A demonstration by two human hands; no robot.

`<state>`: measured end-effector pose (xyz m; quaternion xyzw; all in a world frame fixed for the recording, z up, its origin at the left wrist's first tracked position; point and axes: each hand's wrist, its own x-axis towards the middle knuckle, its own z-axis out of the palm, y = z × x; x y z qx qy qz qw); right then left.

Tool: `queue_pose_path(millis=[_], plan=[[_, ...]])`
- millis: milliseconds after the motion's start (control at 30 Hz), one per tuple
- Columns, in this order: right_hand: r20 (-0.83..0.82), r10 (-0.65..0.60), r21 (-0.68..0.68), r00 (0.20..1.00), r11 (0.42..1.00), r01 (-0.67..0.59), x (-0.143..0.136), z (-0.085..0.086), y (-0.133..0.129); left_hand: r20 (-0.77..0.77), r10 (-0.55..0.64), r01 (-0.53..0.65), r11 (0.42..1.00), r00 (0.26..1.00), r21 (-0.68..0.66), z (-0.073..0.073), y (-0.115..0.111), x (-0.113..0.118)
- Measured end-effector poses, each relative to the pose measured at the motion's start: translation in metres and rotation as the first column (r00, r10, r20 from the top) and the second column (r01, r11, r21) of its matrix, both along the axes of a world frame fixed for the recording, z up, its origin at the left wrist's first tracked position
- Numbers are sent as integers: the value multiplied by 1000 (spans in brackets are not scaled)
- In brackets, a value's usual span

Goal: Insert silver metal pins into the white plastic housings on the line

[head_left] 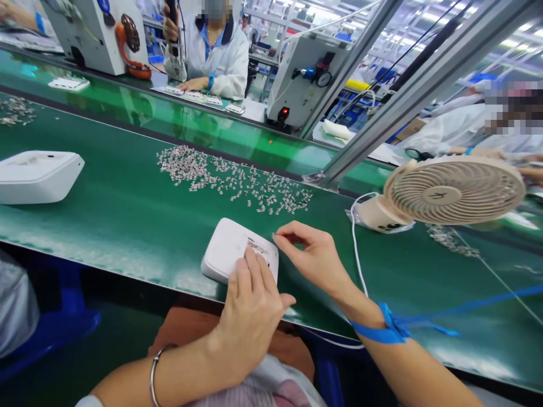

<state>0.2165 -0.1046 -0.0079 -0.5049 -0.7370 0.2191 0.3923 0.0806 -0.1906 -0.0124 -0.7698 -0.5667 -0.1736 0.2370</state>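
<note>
A white plastic housing (223,249) lies near the front edge of the green work surface, with a recessed slot (257,247) in its top. My left hand (257,305) rests over it, fingers stretched out with their tips in the recess and thumb sticking out to the right. What lies beneath those fingertips is hidden. Just right of the housing, my right hand (311,254) pinches a small metal piece (274,235) between thumb and forefinger. Behind the housing, many similar small metal pieces (186,167) are scattered in a loose pile.
A second white housing (40,178) sits at left. On the right stand a beige fan (449,192) and its white cable (356,254). A blue wrist strap (382,328) circles my right wrist. Across the line, a co-worker (224,56) sits between grey machines (297,73); a metal post (369,135) slants upward.
</note>
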Motion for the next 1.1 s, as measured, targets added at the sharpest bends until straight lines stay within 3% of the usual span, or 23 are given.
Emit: queue_pose_path(millis=[133, 433, 767, 867, 1000, 1100], plan=[[73, 77, 50, 994, 995, -81, -10, 5, -17, 47, -39, 40, 999, 998, -14, 2, 1, 0], [174, 1, 198, 985, 980, -36, -16, -10, -15, 25, -7, 7, 1000, 1000, -11, -5, 1, -2], [266, 2, 161, 964, 986, -47, -16, -6, -9, -3, -5, 5, 1000, 1000, -17, -9, 4, -3], [204, 10, 99, 979, 995, -31, -13, -6, -8, -34, 23, -23, 999, 999, -28, -10, 6, -2], [-36, -24, -25, 999, 999, 23, -6, -12, -17, -85, 54, -56, 998, 995, -26, -10, 7, -1], [-133, -51, -29, 990, 998, 48, -4, -18, -28, -83, 54, -56, 998, 995, -24, -10, 7, 0]])
